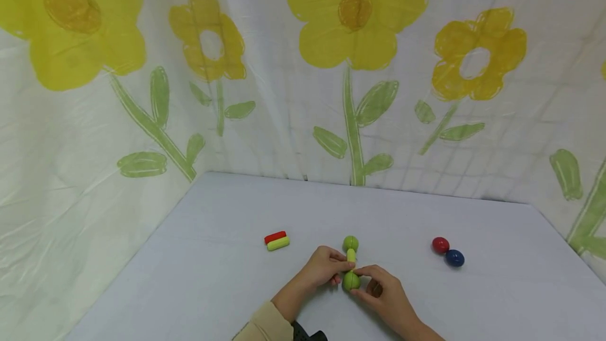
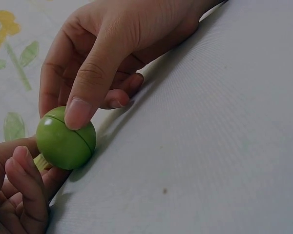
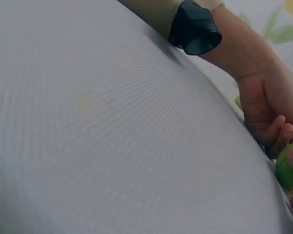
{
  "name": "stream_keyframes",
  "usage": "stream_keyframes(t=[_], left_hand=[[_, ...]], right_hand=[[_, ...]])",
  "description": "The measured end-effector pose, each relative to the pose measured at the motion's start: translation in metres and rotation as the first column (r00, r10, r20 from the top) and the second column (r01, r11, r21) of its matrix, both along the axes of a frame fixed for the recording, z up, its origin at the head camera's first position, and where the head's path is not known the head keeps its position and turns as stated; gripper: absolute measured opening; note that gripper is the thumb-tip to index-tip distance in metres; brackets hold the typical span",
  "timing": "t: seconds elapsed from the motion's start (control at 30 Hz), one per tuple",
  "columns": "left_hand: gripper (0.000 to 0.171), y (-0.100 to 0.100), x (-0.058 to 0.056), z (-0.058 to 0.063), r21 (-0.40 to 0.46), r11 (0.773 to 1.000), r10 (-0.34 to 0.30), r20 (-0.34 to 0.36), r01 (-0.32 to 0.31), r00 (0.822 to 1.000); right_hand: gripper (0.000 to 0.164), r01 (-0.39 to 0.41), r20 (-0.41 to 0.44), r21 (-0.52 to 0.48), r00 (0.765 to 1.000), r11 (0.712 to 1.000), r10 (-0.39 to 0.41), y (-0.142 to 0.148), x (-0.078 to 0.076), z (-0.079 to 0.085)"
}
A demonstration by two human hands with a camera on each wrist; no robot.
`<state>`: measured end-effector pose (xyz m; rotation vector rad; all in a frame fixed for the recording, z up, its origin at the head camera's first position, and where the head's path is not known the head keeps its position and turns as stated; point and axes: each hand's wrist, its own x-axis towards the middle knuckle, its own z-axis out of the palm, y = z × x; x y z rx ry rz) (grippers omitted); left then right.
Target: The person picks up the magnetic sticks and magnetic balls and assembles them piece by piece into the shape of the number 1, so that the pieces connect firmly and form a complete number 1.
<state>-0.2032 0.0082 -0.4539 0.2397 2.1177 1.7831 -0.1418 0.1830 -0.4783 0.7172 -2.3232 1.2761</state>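
Observation:
Near the middle of the table, a yellow-green stick (image 1: 351, 254) lies between a far green ball (image 1: 351, 242) and a near green ball (image 1: 351, 281). My left hand (image 1: 322, 267) pinches the stick from the left. From the right, my right hand (image 1: 385, 294) holds the near ball between thumb and index finger. The left wrist view shows the right thumb pressing on that ball (image 2: 63, 146), which has a seam around it. Whether the stick is fixed inside the balls is hidden. Only part of the ball (image 3: 285, 168) appears in the right wrist view.
To the left lie a red stick (image 1: 275, 237) and another yellow-green stick (image 1: 278, 244), side by side. A red ball (image 1: 441, 245) and a blue ball (image 1: 455, 258) sit together at the right. Behind the white table (image 1: 199, 278) hangs a flower-patterned curtain (image 1: 284, 120).

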Motion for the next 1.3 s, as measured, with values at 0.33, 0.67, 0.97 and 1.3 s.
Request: stream_keyframes(t=[0.33,0.67,0.97,1.3], left_hand=[[0.018,-0.0009,0.0001,0.0014,-0.002,1.0,-0.008,0.006,0.008,1.0],[0.02,-0.0003,0.0015,0.005,-0.014,1.0,-0.003,0.007,0.003,1.0],[0.017,-0.0005,0.0024,0.0035,-0.027,1.0,-0.013,0.002,0.013,1.0],[0.017,0.0007,0.0017,0.0024,-0.046,0.999,-0.004,0.004,0.004,1.0]], right_hand=[[0.031,-0.006,0.055,0.016,0.998,1.0,0.005,0.002,-0.0023,-0.001],[0.03,-0.001,0.073,0.016,0.997,1.0,0.0,0.0024,-0.0013,0.0012],[0.03,-0.008,0.068,0.017,0.998,1.0,0.007,0.0018,-0.0009,0.0013],[0.029,-0.01,0.075,0.016,0.997,1.0,0.009,0.0027,-0.0011,0.0004]])
